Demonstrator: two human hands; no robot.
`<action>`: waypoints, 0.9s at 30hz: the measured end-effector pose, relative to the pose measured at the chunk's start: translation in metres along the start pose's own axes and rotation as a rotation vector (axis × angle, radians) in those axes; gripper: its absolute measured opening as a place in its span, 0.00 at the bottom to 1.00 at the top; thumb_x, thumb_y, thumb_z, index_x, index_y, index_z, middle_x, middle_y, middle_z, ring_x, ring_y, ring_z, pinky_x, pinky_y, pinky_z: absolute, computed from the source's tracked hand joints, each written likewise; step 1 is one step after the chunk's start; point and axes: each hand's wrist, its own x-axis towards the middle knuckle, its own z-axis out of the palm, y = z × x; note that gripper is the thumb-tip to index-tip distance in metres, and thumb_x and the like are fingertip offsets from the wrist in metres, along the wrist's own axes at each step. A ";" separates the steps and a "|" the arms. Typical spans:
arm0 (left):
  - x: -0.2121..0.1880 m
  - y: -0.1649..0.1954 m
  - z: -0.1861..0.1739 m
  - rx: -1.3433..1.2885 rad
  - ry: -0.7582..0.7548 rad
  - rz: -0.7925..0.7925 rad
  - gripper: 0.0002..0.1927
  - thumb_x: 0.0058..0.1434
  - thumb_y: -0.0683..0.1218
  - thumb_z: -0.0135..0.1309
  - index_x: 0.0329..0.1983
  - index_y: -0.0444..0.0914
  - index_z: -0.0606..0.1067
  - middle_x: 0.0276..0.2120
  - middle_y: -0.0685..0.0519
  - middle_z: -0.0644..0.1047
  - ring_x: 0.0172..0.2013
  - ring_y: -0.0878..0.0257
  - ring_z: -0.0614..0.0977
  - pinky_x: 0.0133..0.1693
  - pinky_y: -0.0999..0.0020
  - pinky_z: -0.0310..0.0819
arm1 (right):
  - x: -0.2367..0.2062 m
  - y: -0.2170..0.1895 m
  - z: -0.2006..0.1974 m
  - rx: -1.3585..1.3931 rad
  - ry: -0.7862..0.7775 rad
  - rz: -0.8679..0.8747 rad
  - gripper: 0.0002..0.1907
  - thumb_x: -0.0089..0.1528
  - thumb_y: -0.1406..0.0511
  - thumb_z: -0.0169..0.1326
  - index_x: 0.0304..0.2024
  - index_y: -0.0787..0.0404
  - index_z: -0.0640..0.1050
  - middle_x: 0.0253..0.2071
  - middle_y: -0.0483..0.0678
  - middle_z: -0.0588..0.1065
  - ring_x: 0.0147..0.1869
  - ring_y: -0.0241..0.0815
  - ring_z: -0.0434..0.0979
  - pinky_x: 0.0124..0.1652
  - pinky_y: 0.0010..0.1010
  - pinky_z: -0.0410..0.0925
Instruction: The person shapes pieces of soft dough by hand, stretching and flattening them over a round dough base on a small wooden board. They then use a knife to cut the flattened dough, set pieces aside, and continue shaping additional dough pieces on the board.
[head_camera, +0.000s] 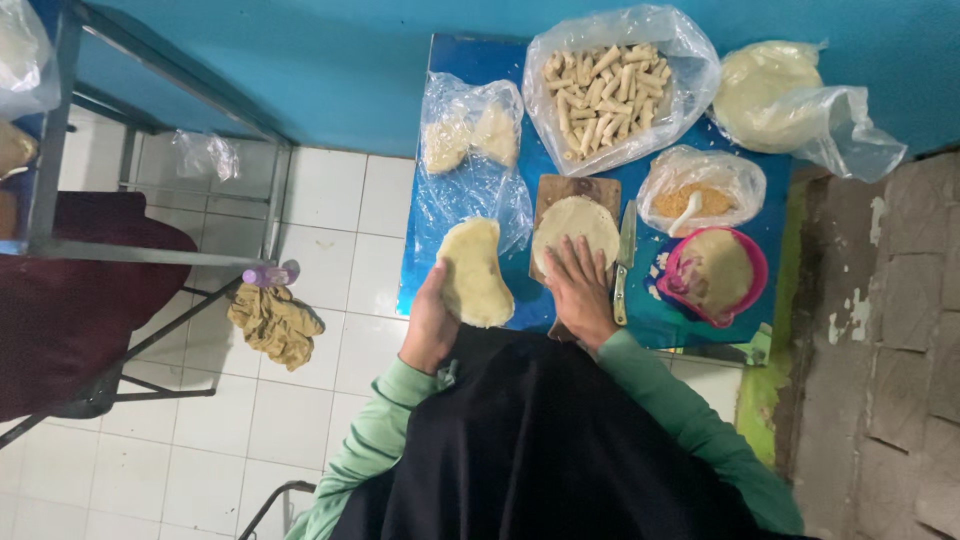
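My left hand (430, 325) holds up a pale, floppy round of thin dough (474, 270), folded over in the palm above the table's near left edge. My right hand (580, 288) lies flat, fingers apart, pressing on another pale dough round (573, 222) that lies on a small wooden cutting board (575, 187). A knife (624, 255) rests just right of the board, blade pointing away from me.
On the blue table (478, 60): a clear bag of finished rolls (605, 90), a bag with dough pieces (470, 135), a bag of orange crumbs with a spoon (700, 195), a pink bowl (715, 272), a bagged dough stack (765, 90). A rag (277, 322) lies on the tiled floor.
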 end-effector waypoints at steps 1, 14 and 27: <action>0.003 -0.004 0.002 -0.004 -0.003 0.006 0.26 0.73 0.53 0.41 0.68 0.34 0.66 0.61 0.49 0.74 0.60 0.55 0.76 0.61 0.58 0.69 | 0.002 -0.003 -0.003 -0.020 -0.006 -0.010 0.29 0.67 0.59 0.53 0.70 0.54 0.67 0.74 0.60 0.59 0.79 0.66 0.49 0.70 0.65 0.46; 0.012 -0.032 0.014 0.042 -0.076 0.036 0.26 0.73 0.54 0.41 0.68 0.35 0.66 0.60 0.49 0.74 0.59 0.57 0.77 0.60 0.59 0.70 | 0.114 0.028 -0.052 1.742 0.201 0.833 0.45 0.65 0.41 0.44 0.75 0.51 0.45 0.72 0.72 0.61 0.73 0.68 0.65 0.68 0.53 0.61; 0.024 -0.040 0.027 -0.044 -0.103 0.004 0.26 0.74 0.53 0.42 0.67 0.33 0.67 0.61 0.48 0.75 0.60 0.56 0.77 0.62 0.60 0.69 | 0.182 0.069 -0.066 2.229 0.127 0.962 0.48 0.64 0.40 0.43 0.76 0.58 0.47 0.73 0.69 0.57 0.72 0.66 0.64 0.67 0.60 0.62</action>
